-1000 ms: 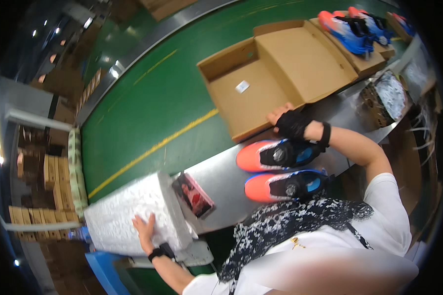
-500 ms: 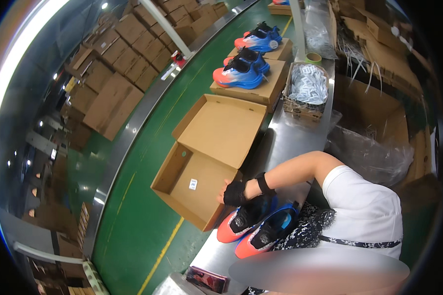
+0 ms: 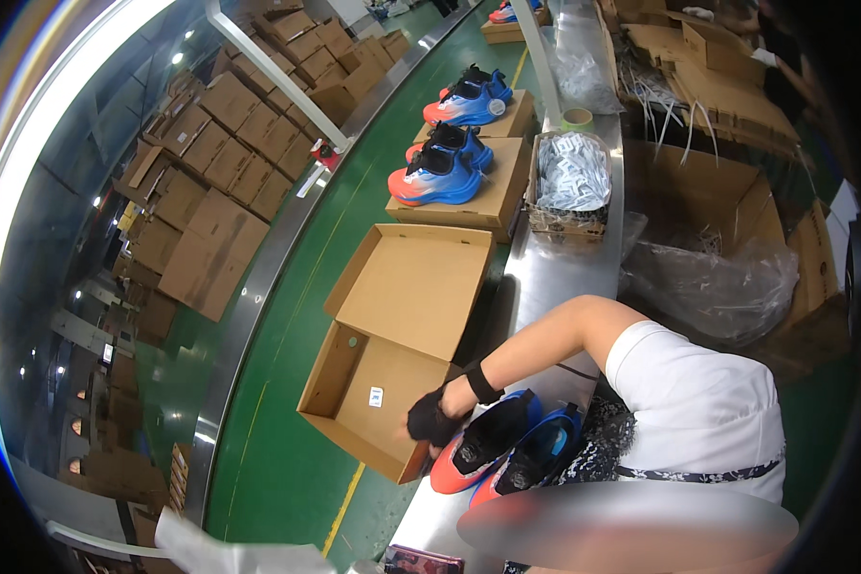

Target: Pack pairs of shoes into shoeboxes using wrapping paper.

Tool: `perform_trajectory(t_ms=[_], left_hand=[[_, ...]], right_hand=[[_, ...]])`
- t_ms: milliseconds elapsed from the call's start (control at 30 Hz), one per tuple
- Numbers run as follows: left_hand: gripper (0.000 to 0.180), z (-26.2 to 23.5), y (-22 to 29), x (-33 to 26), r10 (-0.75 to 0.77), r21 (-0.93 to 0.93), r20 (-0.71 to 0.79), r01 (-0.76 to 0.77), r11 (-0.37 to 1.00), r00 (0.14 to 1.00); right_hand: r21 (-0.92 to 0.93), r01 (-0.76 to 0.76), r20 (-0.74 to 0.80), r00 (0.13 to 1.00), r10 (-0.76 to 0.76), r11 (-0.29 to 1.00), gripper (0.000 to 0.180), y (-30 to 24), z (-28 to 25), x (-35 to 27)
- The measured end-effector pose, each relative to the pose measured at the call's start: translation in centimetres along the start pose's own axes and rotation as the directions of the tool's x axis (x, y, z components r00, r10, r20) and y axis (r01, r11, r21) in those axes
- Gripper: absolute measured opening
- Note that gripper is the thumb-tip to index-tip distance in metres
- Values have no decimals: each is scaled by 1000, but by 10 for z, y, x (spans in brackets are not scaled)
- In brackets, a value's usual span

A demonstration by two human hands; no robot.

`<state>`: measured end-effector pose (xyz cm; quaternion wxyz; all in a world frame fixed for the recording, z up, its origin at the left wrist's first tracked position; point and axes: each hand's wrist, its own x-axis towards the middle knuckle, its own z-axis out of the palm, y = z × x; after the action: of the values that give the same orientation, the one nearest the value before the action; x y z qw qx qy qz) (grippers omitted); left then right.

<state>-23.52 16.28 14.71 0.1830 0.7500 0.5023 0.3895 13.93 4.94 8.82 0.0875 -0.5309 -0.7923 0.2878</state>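
My right hand (image 3: 430,417), in a black hand covering and a black wrist strap (image 3: 485,385), is at the near right corner of an open brown shoebox (image 3: 373,362). Its fingers are smeared by motion and reach over the box wall, so their grip is unclear. The box's hinged lid (image 3: 413,287) lies folded back, and a small white label sticks to the bare bottom. Just beside my hand, a pair of blue-and-orange sneakers (image 3: 493,435) with black linings stands on the metal bench, partly covered by a blurred patch. My left hand is out of view. A blurred white sheet (image 3: 234,550) shows at the lower left.
Beyond the shoebox, more sneakers (image 3: 445,172) stand on shut boxes (image 3: 469,203) along the green belt. A carton of small white packets (image 3: 572,177) and a green tape roll (image 3: 576,119) sit on the metal ledge. A phone-like object (image 3: 421,562) lies at the lower edge.
My right hand has moved along the box wall to its near corner. The white sheet has risen into view at the lower left. The whole view has shifted slightly.
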Motion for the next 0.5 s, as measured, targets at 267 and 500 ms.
perform_trajectory(t_ms=[267,500], left_hand=[[35,80,180,22,-2,-517,80,44,855,997],[53,138,192,25,230,-562,257,-49,826,939]], right_hand=[[592,539,-623,778,-84,599,75,-73,-32,28],[390,372,-898,356,259,842,27,21,-52,64]])
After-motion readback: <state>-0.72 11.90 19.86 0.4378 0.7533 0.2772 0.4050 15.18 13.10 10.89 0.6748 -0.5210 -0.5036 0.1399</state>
